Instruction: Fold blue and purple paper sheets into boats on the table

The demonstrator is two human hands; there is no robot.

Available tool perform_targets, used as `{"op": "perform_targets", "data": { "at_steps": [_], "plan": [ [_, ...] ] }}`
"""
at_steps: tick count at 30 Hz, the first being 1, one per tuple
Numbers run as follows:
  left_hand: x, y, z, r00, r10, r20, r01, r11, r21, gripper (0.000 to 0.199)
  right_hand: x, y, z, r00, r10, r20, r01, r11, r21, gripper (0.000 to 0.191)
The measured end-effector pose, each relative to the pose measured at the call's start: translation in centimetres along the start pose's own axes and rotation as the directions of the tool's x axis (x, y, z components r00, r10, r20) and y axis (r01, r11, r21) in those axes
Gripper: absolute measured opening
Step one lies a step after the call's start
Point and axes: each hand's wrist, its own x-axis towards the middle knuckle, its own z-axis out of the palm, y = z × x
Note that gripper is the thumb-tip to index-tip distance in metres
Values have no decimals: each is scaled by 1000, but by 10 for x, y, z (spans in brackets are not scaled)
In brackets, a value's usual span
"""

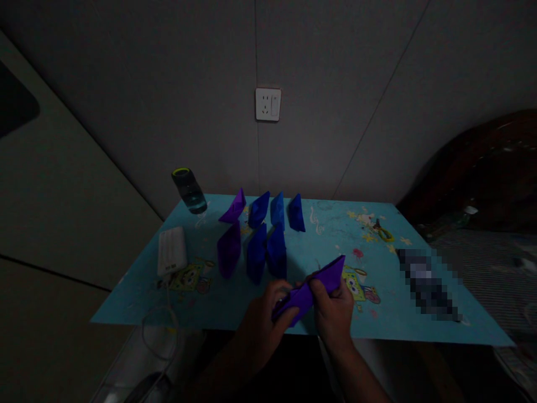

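Observation:
A purple folded paper boat (305, 296) is held tilted above the front part of the table, its right end raised. My left hand (271, 313) pinches its lower left end between thumb and fingers. Around its middle and right side, my right hand (333, 308) is closed, the thumb pressed on the near face. Beyond my hands stand several finished paper boats in two rows: a dark purple boat (229, 250) and blue boats (256, 254) in the nearer row, a lighter purple boat (235, 207) and more blue boats (296, 214) behind them.
The light blue table (335, 224) carries a dark water bottle (189, 191) at the back left and a white power bank (172, 250) with a cable (170, 302) hanging off the front. Yellow-handled scissors (385, 233) and a blurred-out dark object (428, 285) lie on the right. A wall is behind.

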Motion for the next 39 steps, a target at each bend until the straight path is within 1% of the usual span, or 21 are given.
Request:
{"op": "perform_targets", "data": {
  "at_steps": [1, 2, 3, 5, 7, 8, 9, 11, 13, 15, 19, 24, 26, 28, 31, 33, 34, 35, 37, 38, 39],
  "plan": [
    [0, -2, 1, 998, -57, -15, 57, 997, -59, 34, 0, -1, 1, 1000, 13, 5, -13, 1000, -5, 31],
    [-1, -3, 1, 994, -109, -9, 108, 989, -101, 41, 0, -3, 2, 999, 22, 23, -21, 1000, -7, 32],
    [0, -4, 0, 988, -151, 28, 153, 980, -123, 43, 0, -4, 3, 998, 27, 50, -26, 1000, -13, 34],
    [2, -6, -2, 961, -204, 186, 231, 963, -139, 35, 0, -7, 5, 990, 34, 134, -28, 999, -40, 37],
    [5, -8, -4, 901, -230, 369, 302, 941, -151, 28, 1, -10, 6, 967, 51, 249, -37, 997, -61, 42],
    [7, -9, -5, 874, -238, 423, 325, 934, -147, 28, 2, -10, 7, 951, 67, 302, -51, 997, -59, 45],
    [8, -11, -5, 861, -247, 445, 336, 933, -132, 32, 3, -11, 9, 937, 85, 340, -73, 996, -48, 48],
    [12, -15, -6, 863, -257, 434, 330, 939, -102, 39, 7, -10, 12, 919, 133, 372, -143, 990, 0, 51],
    [14, -19, -8, 872, -255, 419, 323, 941, -98, 39, 11, -8, 17, 911, 187, 368, -223, 973, 56, 51],
    [16, -22, -11, 857, -258, 447, 338, 935, -110, 38, 18, -6, 21, 908, 221, 355, -270, 958, 95, 52],
    [15, -28, -12, 825, -282, 490, 370, 925, -90, 32, 32, -7, 26, 917, 222, 332, -267, 959, 96, 51],
    [14, -33, -8, 839, -313, 445, 384, 920, -79, 28, 42, -8, 28, 907, 290, 305, -318, 947, 47, 49],
    [14, -33, -6, 848, -304, 433, 374, 924, -83, 29, 42, -8, 29, 922, 274, 273, -289, 957, 18, 51],
    [14, -31, -5, 849, -286, 445, 366, 925, -103, 29, 42, -10, 28, 949, 223, 224, -227, 974, -8, 51],
    [13, -26, -5, 833, -269, 483, 391, 904, -171, 33, 43, -13, 24, 982, 137, 127, -136, 991, -12, 51],
    [11, -25, -7, 822, -252, 511, 417, 877, -240, 41, 45, -14, 21, 988, 123, 97, -126, 992, 27, 53],
    [11, -25, -7, 823, -236, 516, 421, 864, -276, 44, 45, -14, 20, 983, 136, 119, -143, 988, 51, 55],
    [11, -26, -7, 832, -224, 508, 418, 854, -310, 46, 45, -13, 19, 972, 159, 173, -173, 983, 64, 57],
    [12, -28, -4, 864, -204, 461, 392, 847, -358, 48, 41, -10, 18, 924, 211, 319, -233, 972, 32, 57],
    [13, -29, -2, 878, -191, 439, 373, 848, -376, 49, 37, -8, 18, 902, 226, 368, -244, 970, 2, 55],
    [14, -29, 0, 886, -178, 427, 358, 848, -390, 49, 34, -6, 17, 893, 231, 387, -240, 970, -25, 54]
  ]
}}
